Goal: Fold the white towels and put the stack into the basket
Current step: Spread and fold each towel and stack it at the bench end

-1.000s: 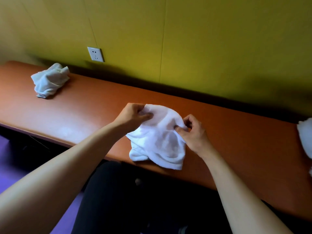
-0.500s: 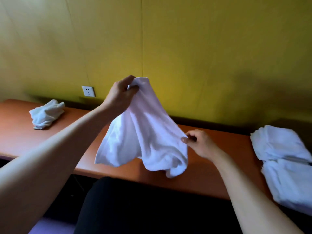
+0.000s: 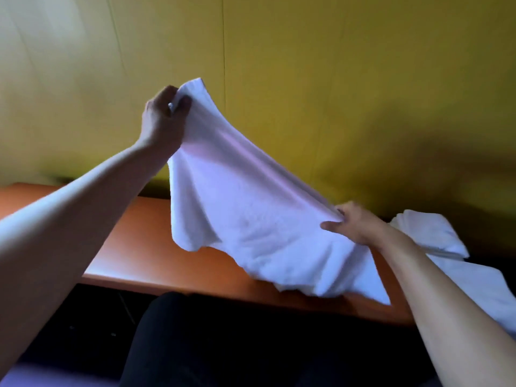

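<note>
**One towel held up between two hands**

I see the left hand (image 3: 163, 118) up high, in front of the yellow wall (image 3: 335, 79). Its fingers are curled tight and they pinch the top corner of a white towel (image 3: 251, 213). A bit of the corner sticks up above the fingers.

I see the right hand (image 3: 353, 224) lower down and off to the right. Its fingers are bent and they grip another edge of the same towel. The thumb (image 3: 331, 226) points left and presses on the cloth. I cannot see the other fingertips, because the cloth hides them.

The towel is in the air, above the orange table (image 3: 134, 247). It is pulled into a long slanted line between the two hands, from up on the left to down on the right. The rest of it hangs loose below that line. Its low edge droops near the front edge of the table, and I cannot tell if it touches.

More white towels (image 3: 430, 233) lie on the table at the right, behind the right arm. They look folded.

I see no words or labels that I can read. The picture is a bit blurry.
</note>
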